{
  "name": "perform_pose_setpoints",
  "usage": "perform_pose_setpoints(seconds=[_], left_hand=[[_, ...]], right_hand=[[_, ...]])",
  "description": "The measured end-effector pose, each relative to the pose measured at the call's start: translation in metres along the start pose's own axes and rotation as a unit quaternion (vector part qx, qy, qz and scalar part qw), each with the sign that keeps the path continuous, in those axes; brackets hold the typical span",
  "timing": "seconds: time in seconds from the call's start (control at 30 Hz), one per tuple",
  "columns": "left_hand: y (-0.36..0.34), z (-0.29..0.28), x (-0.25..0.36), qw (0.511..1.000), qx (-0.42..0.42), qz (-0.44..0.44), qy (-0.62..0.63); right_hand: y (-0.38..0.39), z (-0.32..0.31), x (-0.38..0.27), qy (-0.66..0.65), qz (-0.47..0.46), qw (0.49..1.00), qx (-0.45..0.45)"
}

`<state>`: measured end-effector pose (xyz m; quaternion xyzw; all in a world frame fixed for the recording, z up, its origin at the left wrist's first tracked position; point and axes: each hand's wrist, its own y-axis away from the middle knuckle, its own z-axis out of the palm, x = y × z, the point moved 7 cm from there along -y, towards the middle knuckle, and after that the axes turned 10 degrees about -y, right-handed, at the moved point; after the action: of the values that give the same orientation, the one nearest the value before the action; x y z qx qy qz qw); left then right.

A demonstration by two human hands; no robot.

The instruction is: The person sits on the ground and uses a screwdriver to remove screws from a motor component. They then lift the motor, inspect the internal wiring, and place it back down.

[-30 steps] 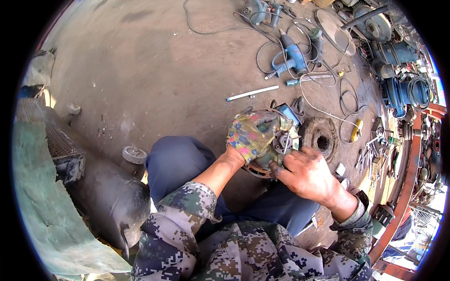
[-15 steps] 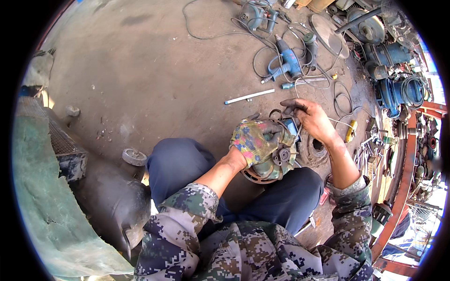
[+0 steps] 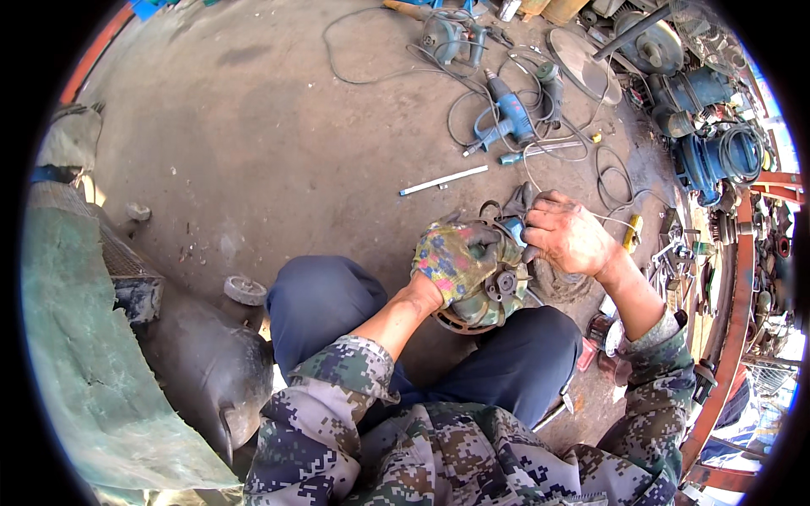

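Between my knees sits a rounded, dirty green metal machine housing [image 3: 485, 312] with a small round hub [image 3: 506, 283] on its near face. My left hand [image 3: 456, 260], in a flower-patterned work glove, is wrapped over the housing's upper left side. On the far right of the housing is a blue part [image 3: 511, 228], partly covered by fingers. My bare, grimy right hand [image 3: 567, 232] is closed beside that blue part, its fingers curled together. What they pinch is hidden. A thin pale cord [image 3: 528, 165] runs down to this spot.
A blue heat gun [image 3: 511, 114], an angle grinder [image 3: 550, 88] and tangled cords lie ahead. A white strip [image 3: 443, 180] rests on the floor. Blue motors [image 3: 717, 160] and hand tools [image 3: 671, 257] stand at right; a small wheel [image 3: 245, 290] and a grey tank [image 3: 202, 363] at left.
My right hand has come down and closed beside the blue part; before, it was raised with its index finger stretched out. My left hand keeps its hold on the housing.
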<state>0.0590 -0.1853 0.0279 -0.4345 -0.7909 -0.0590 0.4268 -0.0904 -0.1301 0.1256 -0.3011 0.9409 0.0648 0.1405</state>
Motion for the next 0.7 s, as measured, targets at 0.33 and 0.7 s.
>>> perform_pose_setpoints(seconds=[0.33, 0.7], left_hand=[[-0.002, -0.007, -0.014, 0.988, -0.012, -0.138, 0.066], [0.003, -0.007, -0.028, 0.953, 0.085, -0.267, 0.118]], right_hand=[[0.041, 0.050, -0.057, -0.002, 0.445, 0.872, 0.202], [0.025, 0.039, -0.027, -0.011, 0.353, 0.908, 0.224]])
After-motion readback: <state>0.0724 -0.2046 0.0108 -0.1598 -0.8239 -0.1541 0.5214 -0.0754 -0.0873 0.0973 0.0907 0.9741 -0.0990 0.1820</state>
